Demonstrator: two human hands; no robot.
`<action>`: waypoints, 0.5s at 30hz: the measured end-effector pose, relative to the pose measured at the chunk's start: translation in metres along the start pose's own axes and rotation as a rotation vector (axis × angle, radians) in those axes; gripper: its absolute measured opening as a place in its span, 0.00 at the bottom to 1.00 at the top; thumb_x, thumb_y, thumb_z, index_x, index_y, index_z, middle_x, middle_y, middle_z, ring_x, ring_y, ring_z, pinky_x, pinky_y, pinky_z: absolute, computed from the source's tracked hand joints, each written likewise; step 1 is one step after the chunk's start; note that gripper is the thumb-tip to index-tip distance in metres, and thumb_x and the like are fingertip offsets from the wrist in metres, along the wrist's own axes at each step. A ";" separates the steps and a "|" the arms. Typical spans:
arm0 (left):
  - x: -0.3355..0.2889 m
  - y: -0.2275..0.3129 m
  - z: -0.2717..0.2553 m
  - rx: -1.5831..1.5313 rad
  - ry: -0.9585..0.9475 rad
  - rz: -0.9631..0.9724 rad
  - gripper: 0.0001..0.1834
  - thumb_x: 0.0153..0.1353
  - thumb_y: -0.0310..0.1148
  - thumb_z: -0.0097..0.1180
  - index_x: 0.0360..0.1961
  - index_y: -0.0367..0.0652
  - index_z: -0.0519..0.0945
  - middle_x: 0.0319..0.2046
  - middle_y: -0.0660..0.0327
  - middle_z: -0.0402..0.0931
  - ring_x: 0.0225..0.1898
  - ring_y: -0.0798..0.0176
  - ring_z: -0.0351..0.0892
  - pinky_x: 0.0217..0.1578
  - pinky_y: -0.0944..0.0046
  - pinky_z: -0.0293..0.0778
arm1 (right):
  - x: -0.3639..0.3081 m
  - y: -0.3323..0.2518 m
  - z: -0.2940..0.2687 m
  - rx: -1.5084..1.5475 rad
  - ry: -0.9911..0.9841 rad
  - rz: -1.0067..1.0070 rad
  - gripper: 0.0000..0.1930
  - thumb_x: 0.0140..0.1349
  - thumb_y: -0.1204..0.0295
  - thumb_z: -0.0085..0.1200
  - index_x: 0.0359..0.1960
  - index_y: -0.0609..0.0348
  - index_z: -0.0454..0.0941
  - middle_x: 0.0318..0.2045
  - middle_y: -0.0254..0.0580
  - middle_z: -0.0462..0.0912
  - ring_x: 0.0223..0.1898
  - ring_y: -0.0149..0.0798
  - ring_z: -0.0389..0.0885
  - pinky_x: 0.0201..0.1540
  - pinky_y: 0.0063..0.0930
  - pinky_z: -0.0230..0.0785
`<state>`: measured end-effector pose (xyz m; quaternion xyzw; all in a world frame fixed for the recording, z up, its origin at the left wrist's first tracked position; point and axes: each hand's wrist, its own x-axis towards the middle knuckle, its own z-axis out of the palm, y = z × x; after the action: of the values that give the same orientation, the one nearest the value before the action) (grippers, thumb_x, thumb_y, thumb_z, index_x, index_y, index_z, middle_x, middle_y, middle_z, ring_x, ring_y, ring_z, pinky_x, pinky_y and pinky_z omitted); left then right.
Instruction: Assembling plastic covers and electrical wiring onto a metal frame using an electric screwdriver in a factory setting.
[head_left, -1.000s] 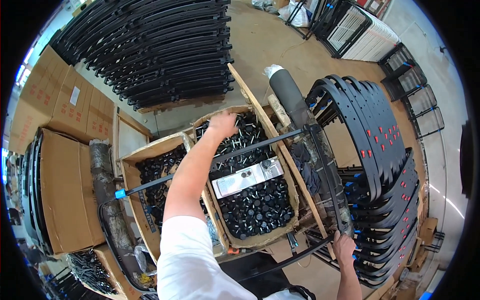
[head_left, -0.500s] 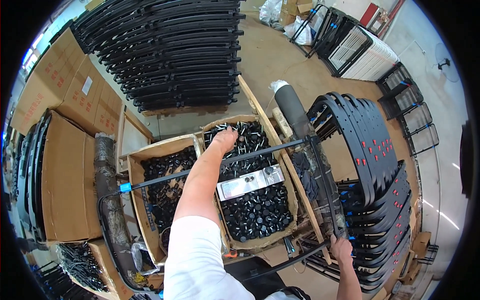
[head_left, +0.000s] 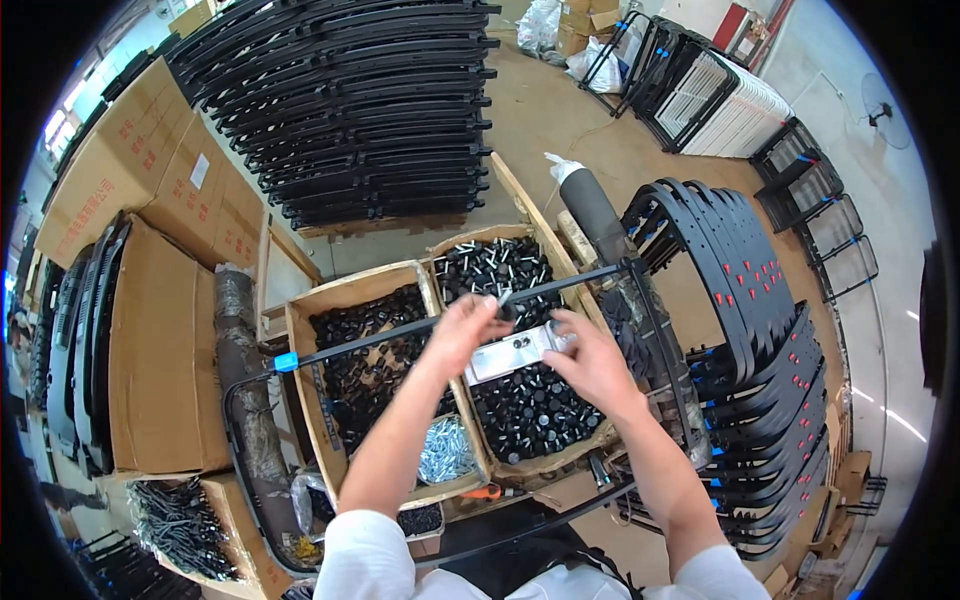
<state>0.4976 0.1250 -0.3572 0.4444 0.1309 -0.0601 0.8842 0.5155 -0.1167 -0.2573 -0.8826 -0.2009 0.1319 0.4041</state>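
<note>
My left hand [head_left: 468, 330] pinches a black-headed bolt [head_left: 506, 312], its bright stem pointing up, over a carton of loose bolts. My right hand [head_left: 595, 360] curls its fingers at the right end of a silver metal plate [head_left: 497, 362]; what lies between them is partly hidden and blurred. Two round dark pieces show on the plate. Under it the right-hand carton holds many black-headed bolts [head_left: 530, 415]. A black tube frame [head_left: 385, 335] with a blue clip [head_left: 286, 361] lies across both cartons, passing behind my left hand.
The left carton holds black caps [head_left: 375, 355] and a tray of silver screws [head_left: 445, 450]. Curved black panels with red pieces [head_left: 745, 290] are stacked at right. Black frames [head_left: 350, 110] pile up at the back. A wooden bar [head_left: 530, 205] and wrapped rolls [head_left: 595, 210] flank the cartons.
My left hand has drawn back from the bolts toward the plate, bringing a bolt. My right hand has let go of the frame's right side and moved to the plate. The view has shifted.
</note>
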 end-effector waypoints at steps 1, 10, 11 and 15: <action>-0.019 -0.012 0.005 -0.026 0.015 -0.001 0.18 0.78 0.43 0.57 0.51 0.37 0.74 0.47 0.54 0.83 0.50 0.57 0.86 0.55 0.56 0.83 | 0.007 -0.010 0.018 -0.062 -0.054 -0.049 0.25 0.64 0.63 0.68 0.61 0.57 0.78 0.51 0.52 0.85 0.44 0.50 0.87 0.48 0.42 0.80; -0.152 -0.043 -0.050 -0.006 0.438 0.090 0.19 0.81 0.41 0.51 0.56 0.33 0.71 0.47 0.49 0.84 0.47 0.57 0.88 0.50 0.56 0.87 | 0.031 -0.017 0.089 -0.235 -0.215 -0.251 0.23 0.63 0.59 0.63 0.55 0.61 0.85 0.43 0.55 0.87 0.44 0.56 0.87 0.51 0.45 0.80; -0.170 -0.034 -0.051 0.091 0.486 0.050 0.16 0.81 0.39 0.52 0.56 0.34 0.74 0.42 0.55 0.83 0.40 0.63 0.87 0.42 0.63 0.85 | 0.042 -0.017 0.094 -0.221 -0.198 -0.204 0.24 0.60 0.62 0.62 0.56 0.59 0.85 0.43 0.54 0.87 0.43 0.54 0.87 0.51 0.44 0.80; -0.221 -0.049 -0.069 0.352 0.476 0.011 0.12 0.78 0.35 0.55 0.53 0.40 0.83 0.37 0.67 0.80 0.32 0.72 0.77 0.35 0.71 0.76 | 0.080 -0.034 0.112 -0.144 -0.216 -0.106 0.25 0.60 0.65 0.60 0.60 0.59 0.83 0.40 0.54 0.89 0.40 0.49 0.89 0.47 0.40 0.80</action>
<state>0.2622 0.1484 -0.3713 0.5932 0.3200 0.0289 0.7382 0.5338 0.0141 -0.3084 -0.8782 -0.2985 0.1897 0.3221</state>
